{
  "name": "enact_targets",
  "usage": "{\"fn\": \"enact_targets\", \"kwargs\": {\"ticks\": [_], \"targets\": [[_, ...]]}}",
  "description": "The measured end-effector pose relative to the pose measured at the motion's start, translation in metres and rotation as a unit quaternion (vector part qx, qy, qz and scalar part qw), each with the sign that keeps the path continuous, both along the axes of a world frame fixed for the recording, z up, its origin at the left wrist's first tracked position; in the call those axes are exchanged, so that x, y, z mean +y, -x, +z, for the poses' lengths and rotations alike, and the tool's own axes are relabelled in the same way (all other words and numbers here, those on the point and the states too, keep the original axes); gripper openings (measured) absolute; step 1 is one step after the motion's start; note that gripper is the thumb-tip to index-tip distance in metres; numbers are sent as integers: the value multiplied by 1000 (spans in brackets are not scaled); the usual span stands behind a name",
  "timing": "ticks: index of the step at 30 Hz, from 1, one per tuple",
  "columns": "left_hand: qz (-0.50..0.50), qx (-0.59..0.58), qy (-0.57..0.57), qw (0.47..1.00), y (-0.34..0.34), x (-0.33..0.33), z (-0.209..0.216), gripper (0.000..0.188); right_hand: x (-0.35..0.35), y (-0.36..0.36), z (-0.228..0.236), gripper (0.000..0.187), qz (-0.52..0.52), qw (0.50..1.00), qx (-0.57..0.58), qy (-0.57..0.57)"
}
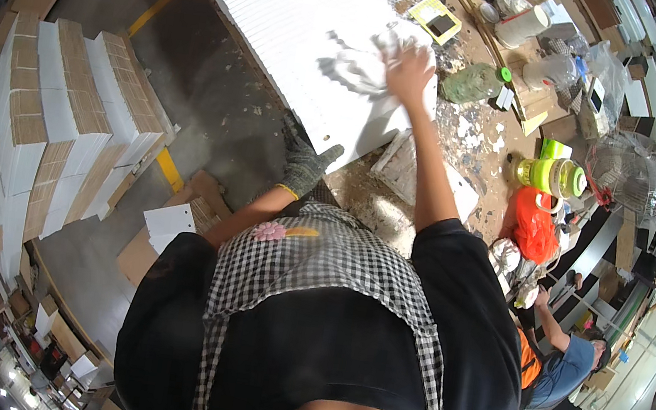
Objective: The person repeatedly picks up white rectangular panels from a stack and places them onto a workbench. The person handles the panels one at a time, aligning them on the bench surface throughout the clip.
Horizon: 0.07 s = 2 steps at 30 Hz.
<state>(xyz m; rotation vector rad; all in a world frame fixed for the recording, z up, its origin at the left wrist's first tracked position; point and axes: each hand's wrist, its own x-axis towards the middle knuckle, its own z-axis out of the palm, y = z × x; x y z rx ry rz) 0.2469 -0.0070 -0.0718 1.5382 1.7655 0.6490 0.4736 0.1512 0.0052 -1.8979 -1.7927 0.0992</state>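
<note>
A large white panel (275, 17) with fine parallel lines lies on the workbench, reaching away from me toward the far left. My left hand (305, 165), in a grey knitted glove, grips its near edge by the corner, the thumb over the top face and the other fingers partly hidden. Farther up and to the right, my bare right hand (408, 72) presses a crumpled white cloth (357, 68) against the panel's surface. A small round hole shows close to the panel's near corner.
Right of the panel, the paint-spotted workbench (472, 133) bears a yellow-framed card (435, 20), a green-capped bottle (471, 84), a lime jug (548, 176) and a red bag (535, 224). A caged fan (638, 177) stands beyond. Tall board stacks (63, 117) rise at left; a co-worker (560, 372) is at right.
</note>
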Motion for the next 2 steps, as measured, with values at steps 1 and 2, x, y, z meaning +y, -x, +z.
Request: {"fn": "enact_targets", "kwargs": {"ticks": [1, 2], "targets": [[-12, 51, -27, 998, -3, 3, -2, 144, -11, 38, -29, 76, -28, 988, -149, -17], [-9, 47, -26, 999, 3, 5, -2, 144, -11, 60, -51, 86, -13, 983, -184, 27]]}}
